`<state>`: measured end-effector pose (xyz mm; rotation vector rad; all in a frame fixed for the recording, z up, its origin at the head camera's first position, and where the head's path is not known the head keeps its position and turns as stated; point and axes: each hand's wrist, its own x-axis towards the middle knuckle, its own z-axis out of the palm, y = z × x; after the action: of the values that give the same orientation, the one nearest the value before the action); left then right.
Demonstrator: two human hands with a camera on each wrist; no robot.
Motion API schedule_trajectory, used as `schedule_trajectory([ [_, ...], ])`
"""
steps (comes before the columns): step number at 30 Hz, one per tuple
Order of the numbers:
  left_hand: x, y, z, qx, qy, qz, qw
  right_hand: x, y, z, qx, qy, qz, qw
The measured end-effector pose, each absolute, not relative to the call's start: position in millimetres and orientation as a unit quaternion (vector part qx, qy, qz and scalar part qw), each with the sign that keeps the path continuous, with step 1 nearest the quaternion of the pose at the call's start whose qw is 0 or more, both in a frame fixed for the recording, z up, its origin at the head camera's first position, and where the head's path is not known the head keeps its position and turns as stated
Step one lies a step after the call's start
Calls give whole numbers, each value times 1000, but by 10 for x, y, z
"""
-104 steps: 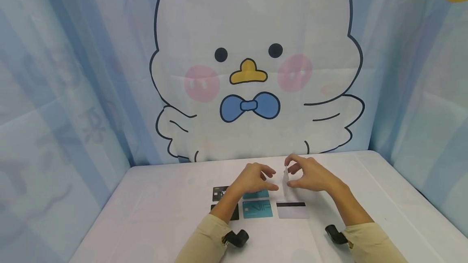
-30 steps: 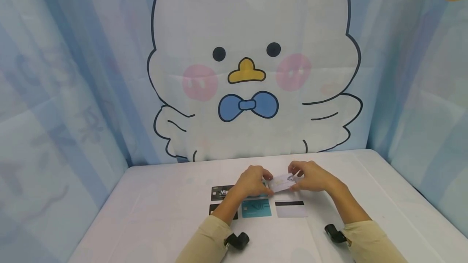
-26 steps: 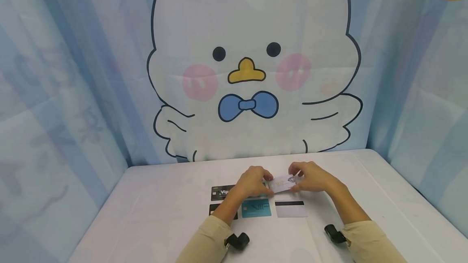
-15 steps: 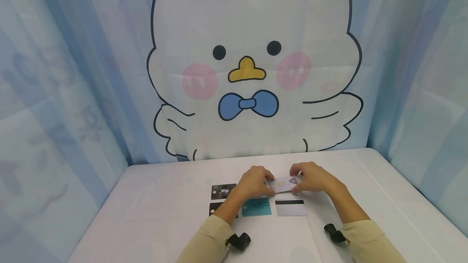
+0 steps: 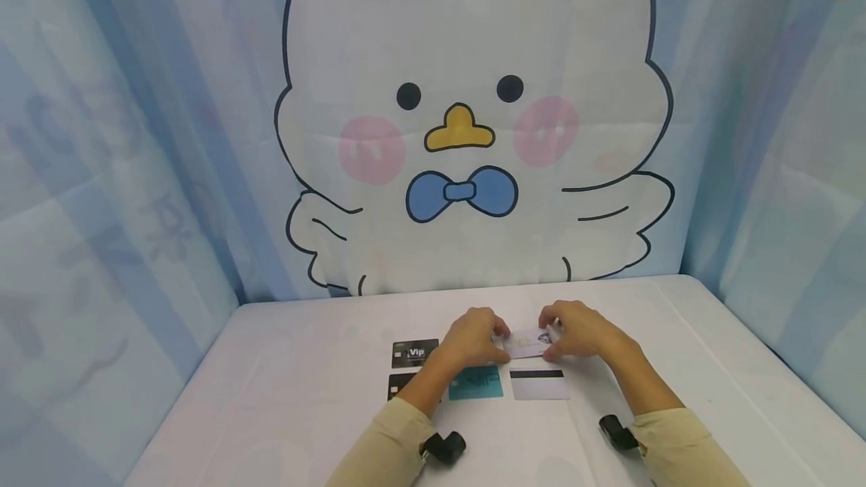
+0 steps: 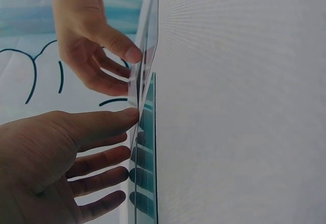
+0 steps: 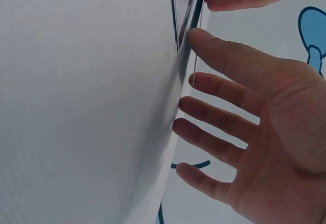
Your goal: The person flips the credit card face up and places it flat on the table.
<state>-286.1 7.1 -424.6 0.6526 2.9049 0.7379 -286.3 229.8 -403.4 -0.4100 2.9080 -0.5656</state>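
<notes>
A white card with faint gold lettering and a small dark emblem (image 5: 524,343) lies low over the table between both hands. My left hand (image 5: 470,337) holds its left edge between thumb and fingers. At the opposite edge, my right hand (image 5: 582,329) has the card between thumb and forefinger; the right wrist view shows its other fingers spread beside the table. In the head view, directly in front sit a teal VIP card (image 5: 476,383) and a white card with a black stripe (image 5: 539,385). A teal card behind my left hand is mostly hidden.
Left of the hands, a black Vip card (image 5: 414,353) lies behind another black card (image 5: 401,384), which my left forearm partly covers. The white-covered table (image 5: 271,397) meets a cartoon-printed curtain (image 5: 473,254) at the back.
Upright in the right hand at first, the white card has been laid nearly flat. The left hand has taken its left edge, and both hands have shifted it slightly right.
</notes>
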Motion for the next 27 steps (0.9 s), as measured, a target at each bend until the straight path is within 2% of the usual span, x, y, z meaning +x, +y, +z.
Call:
schedule_trajectory([
  [27, -2872, 82, -4268, 215, 948, 231, 29, -2885, 2289, -4075, -131, 971, -185, 78],
])
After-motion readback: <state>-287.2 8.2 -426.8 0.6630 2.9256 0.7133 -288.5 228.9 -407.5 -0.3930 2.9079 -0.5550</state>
